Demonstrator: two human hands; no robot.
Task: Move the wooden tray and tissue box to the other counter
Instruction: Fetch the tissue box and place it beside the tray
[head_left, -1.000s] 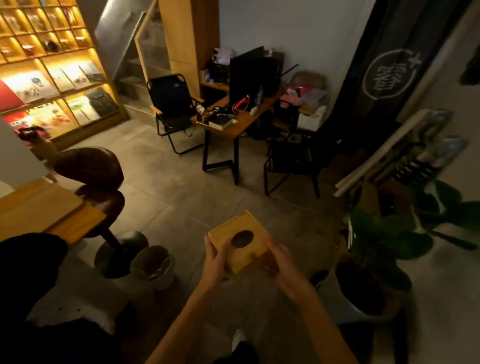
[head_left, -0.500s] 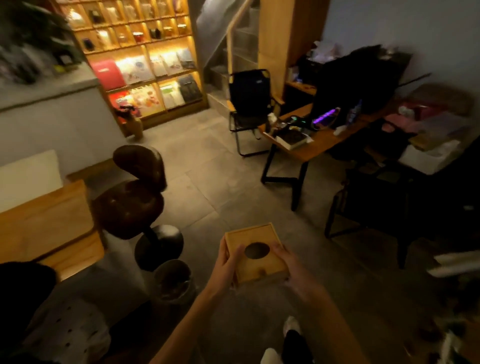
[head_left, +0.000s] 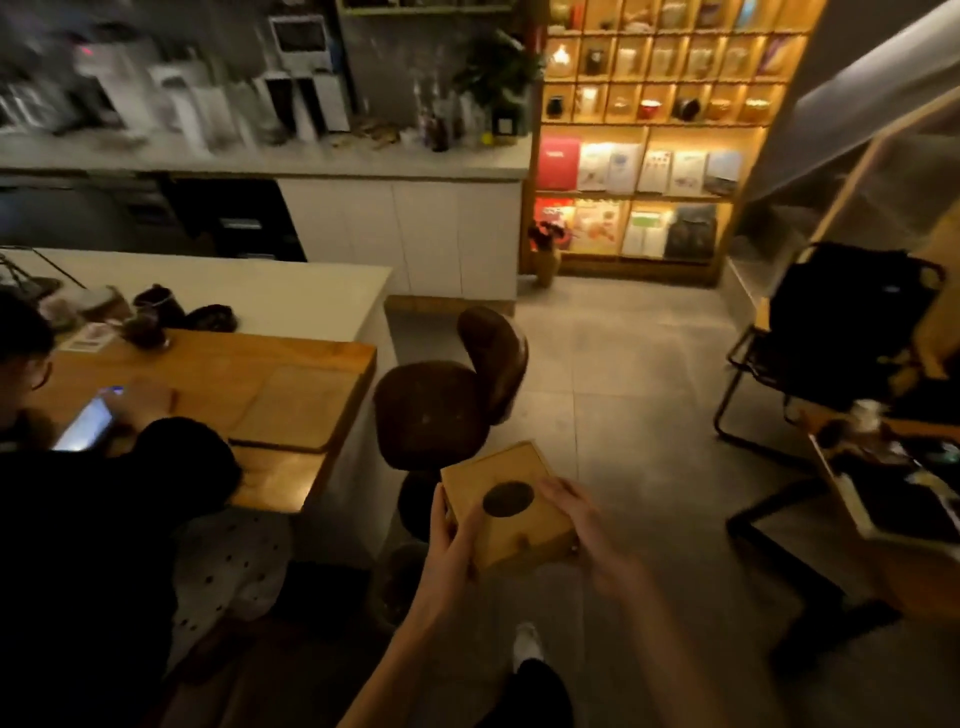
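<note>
I hold a square wooden tissue box (head_left: 506, 501) with a dark oval opening on top, in the air above the floor. My left hand (head_left: 448, 540) grips its left side and my right hand (head_left: 582, 525) grips its right side. A flat wooden tray (head_left: 301, 405) lies on the wooden counter (head_left: 218, 364) to my left, near that counter's right end.
A brown stool (head_left: 452, 400) stands between me and the counter. A person in black (head_left: 78, 519) sits at the counter with a phone. A white counter (head_left: 291, 291) lies behind; a back counter (head_left: 311, 161) carries appliances. A black chair (head_left: 841, 338) and desk (head_left: 893, 493) are at the right.
My view has swung left: the desk and chair slid to the right, and the wooden counter, tray and seated person came into view. Both hands still grip the tissue box.
</note>
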